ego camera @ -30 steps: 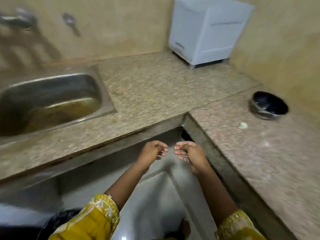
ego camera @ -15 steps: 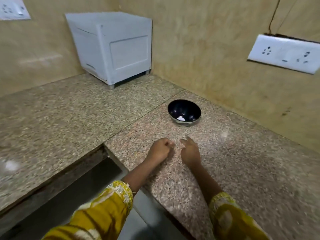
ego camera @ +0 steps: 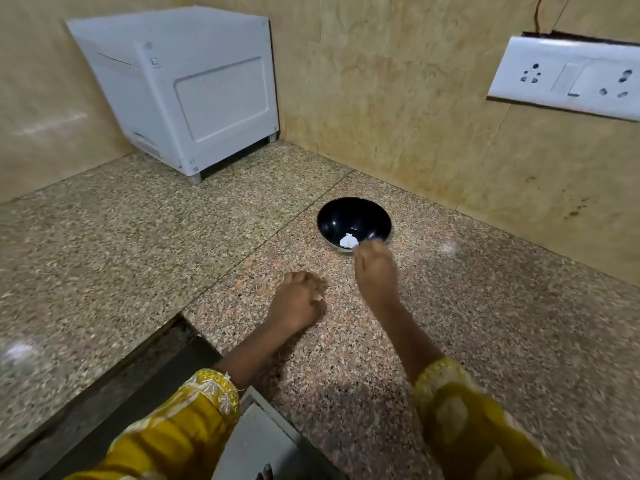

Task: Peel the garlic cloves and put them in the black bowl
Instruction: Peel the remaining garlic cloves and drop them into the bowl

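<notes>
Garlic clove (ego camera: 348,241) lies in black bowl (ego camera: 332,216).

We see warm, even, fairly bright indoor light. Soft glare patches sit on the tabletop (ego camera: 485,323) right of the bowl (ego camera: 346,216) and at the left edge; small highlights glint inside the bowl. A faint shadow darkens the tabletop near the bottom. Motion blur smears the right hand (ego camera: 375,271); the left hand (ego camera: 298,303) is sharper. Wide-angle distortion bends the socket plate (ego camera: 568,77) and softens the lower corners.
</notes>
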